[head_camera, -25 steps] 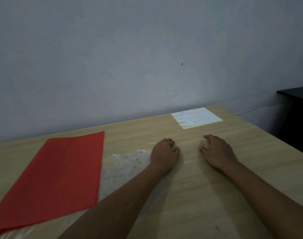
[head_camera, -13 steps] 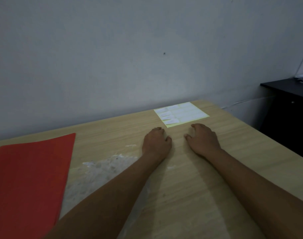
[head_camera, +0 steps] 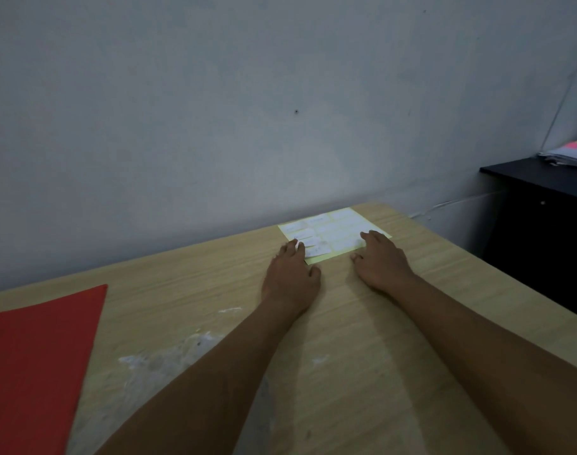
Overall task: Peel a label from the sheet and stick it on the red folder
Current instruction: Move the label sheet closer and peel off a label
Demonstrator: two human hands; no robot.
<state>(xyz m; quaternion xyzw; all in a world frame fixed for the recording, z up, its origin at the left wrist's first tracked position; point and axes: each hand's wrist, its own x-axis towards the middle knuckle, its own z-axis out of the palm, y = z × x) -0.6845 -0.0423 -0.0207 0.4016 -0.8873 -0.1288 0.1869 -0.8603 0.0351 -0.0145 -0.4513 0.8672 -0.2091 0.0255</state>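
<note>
Nearest: two bare forearms run up from the bottom edge across the table (head_camera: 362, 372), light wood grain, with a whitish scuffed patch (head_camera: 169, 359) between the left forearm and the folder. Folder (head_camera: 34, 366), red, lies flat at the left, cut off by the left and bottom edges, well apart from both hands and from the sheet.

Mid: left hand (head_camera: 290, 277) palm down, flat on the table, fingers stretched forward and close together, holding nothing; fingertips (head_camera: 295, 246) lie on the near left corner of the sheet. Right hand (head_camera: 380, 264) also palm down and flat, fingers loosely spread, nothing gripped; its fingertips (head_camera: 367, 236) rest on the sheet's near right edge. Thumbs point inward toward each other, bare table between the two hands.

Far: sheet (head_camera: 333, 229), pale yellow backing with rows of white labels, lies flat near the table's back edge, close to the wall. No label lifted that can be made out; print on the labels too small to read. Wall (head_camera: 280, 110) plain grey with a small dark dot (head_camera: 296, 111). Far right, apart from the table: black cabinet (head_camera: 543, 224) with a stack of papers (head_camera: 569, 156) on top.
</note>
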